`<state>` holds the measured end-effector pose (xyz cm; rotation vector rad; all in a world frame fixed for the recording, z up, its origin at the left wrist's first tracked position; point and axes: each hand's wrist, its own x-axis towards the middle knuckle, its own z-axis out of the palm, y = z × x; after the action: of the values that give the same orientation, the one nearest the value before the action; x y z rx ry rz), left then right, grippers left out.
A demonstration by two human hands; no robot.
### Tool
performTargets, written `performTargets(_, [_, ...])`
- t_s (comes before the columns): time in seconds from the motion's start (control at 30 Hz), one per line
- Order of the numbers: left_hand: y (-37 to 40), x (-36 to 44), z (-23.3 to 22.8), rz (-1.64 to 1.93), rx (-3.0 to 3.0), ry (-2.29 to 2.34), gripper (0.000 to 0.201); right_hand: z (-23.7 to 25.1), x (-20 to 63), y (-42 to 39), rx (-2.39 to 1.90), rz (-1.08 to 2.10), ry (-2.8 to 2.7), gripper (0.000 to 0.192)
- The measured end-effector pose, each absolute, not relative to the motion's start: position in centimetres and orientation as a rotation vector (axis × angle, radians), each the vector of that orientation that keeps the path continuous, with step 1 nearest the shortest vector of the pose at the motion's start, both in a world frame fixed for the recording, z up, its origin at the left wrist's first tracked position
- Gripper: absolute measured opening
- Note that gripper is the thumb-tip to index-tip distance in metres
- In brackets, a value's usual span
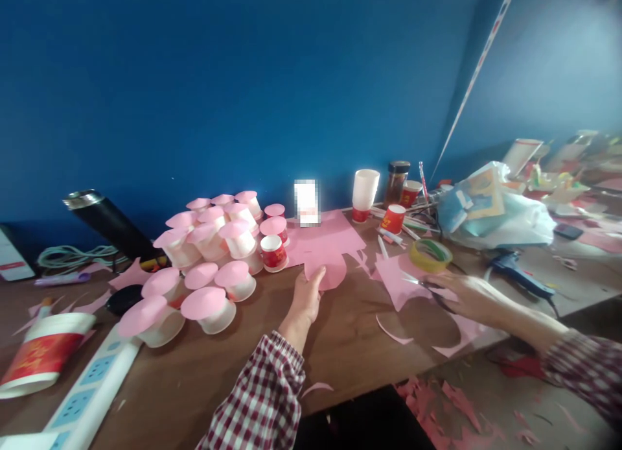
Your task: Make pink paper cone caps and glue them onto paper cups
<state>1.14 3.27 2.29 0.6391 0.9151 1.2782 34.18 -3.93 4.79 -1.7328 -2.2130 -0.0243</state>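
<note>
My left hand (307,296) holds a cut pink paper circle (331,272) just above the wooden table (228,366). To the right, my right hand (469,296) grips scissors (425,286) and rests on a pink paper sheet (401,281) with a round hole cut out of it. A pile of upturned paper cups topped with pink paper circles (214,262) stands left of my left hand. Both sleeves are red-and-white checked.
A white power strip (92,388) and a fallen red-and-white cup (46,349) lie at the near left. A tape roll (430,254), glue gun (515,272), stacked white cups (364,190), a jar (397,181) and a plastic bag (495,210) crowd the back right. Pink scraps litter the floor (451,404).
</note>
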Motion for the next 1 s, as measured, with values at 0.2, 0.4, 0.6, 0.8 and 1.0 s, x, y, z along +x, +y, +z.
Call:
performTargets(0.2, [3.8,0.6,2.2,1.344,0.670,0.928,0.045,8.8,27.1,-3.2,-1.514,0.502,-2.027,0.037])
performTargets(0.4, [4.1,0.1,1.9,1.404,0.679,0.934,0.043,7.5,17.9,2.2,-1.175,0.990,-1.571,0.043])
performTargets(0.6, [4.7,-0.1,2.2,1.493,0.633,0.840,0.039,2.6,16.0,7.0,-1.306,0.775,-1.456,0.038])
performTargets(0.8, [5.4,0.2,2.3,1.328,0.550,0.774,0.032,1.6,17.3,7.7,-1.525,0.608,-1.589,0.032])
performTargets(1.0, [5.4,0.8,2.0,1.295,0.635,0.810,0.041,2.1,16.0,7.7,-1.298,0.929,-1.453,0.029])
